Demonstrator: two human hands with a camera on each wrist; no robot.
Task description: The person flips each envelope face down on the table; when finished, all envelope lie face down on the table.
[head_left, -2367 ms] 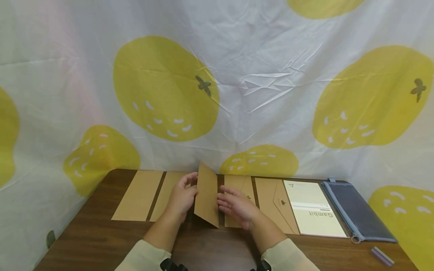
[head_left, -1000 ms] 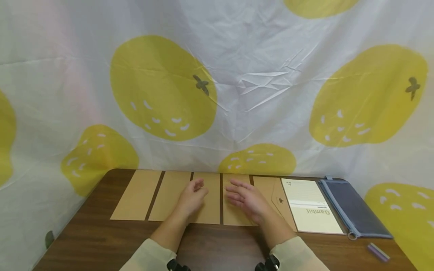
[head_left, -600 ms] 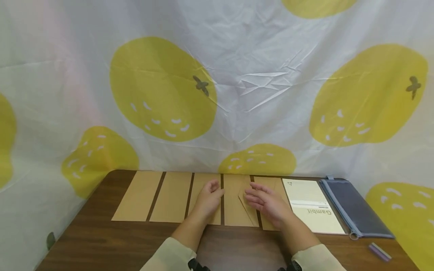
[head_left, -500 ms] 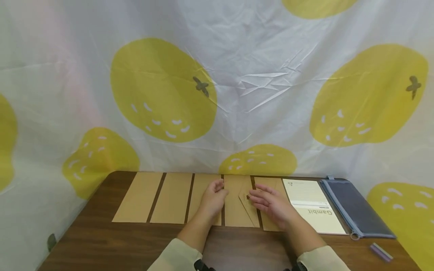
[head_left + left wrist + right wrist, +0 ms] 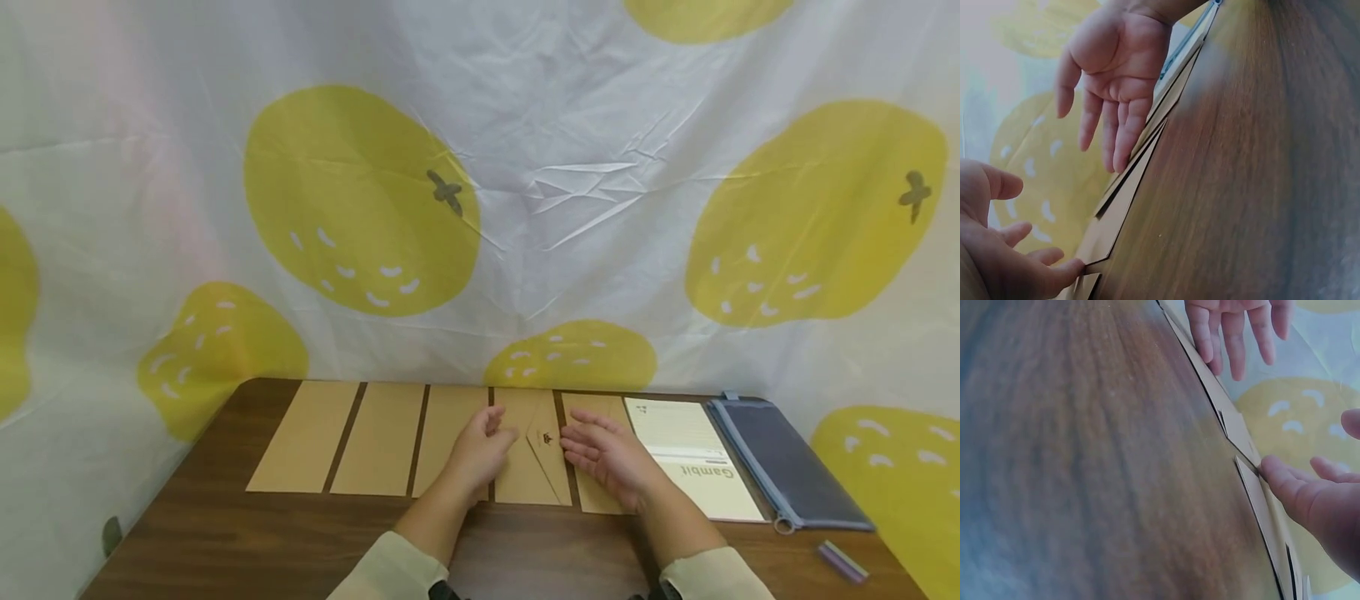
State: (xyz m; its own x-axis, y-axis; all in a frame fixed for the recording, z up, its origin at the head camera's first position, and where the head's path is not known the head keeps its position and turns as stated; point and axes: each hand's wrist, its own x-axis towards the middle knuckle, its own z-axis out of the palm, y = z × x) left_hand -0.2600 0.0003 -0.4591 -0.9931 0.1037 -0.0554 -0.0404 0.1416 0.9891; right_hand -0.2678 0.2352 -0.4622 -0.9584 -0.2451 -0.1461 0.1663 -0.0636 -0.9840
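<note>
Several brown paper envelopes lie flat in a row. Three at the left, a far-left one (image 5: 303,437), its neighbour (image 5: 377,437) and a third (image 5: 442,417), show plain faces. The fourth envelope (image 5: 521,471) has its pointed flap and a small dark crown print facing up. My left hand (image 5: 480,450) hovers at that envelope's left edge, fingers loosely bent, holding nothing. My right hand (image 5: 609,457) is at its right side, palm inward and fingers extended, overlapping the rightmost envelope (image 5: 596,498). Both wrist views show fingertips low, right by the envelope edges.
Right of the envelopes lies a white pad (image 5: 697,483) printed "Gambit", then a blue zip pouch (image 5: 787,467). A small purple and grey stick-like item (image 5: 842,562) sits near the right table edge. A lemon-print curtain (image 5: 570,250) hangs behind the wooden table (image 5: 225,542).
The third envelope, earlier raised on edge between the hands, now lies flat, plain face up. Both hands have let go of it and moved right, to either side of the fourth envelope.
</note>
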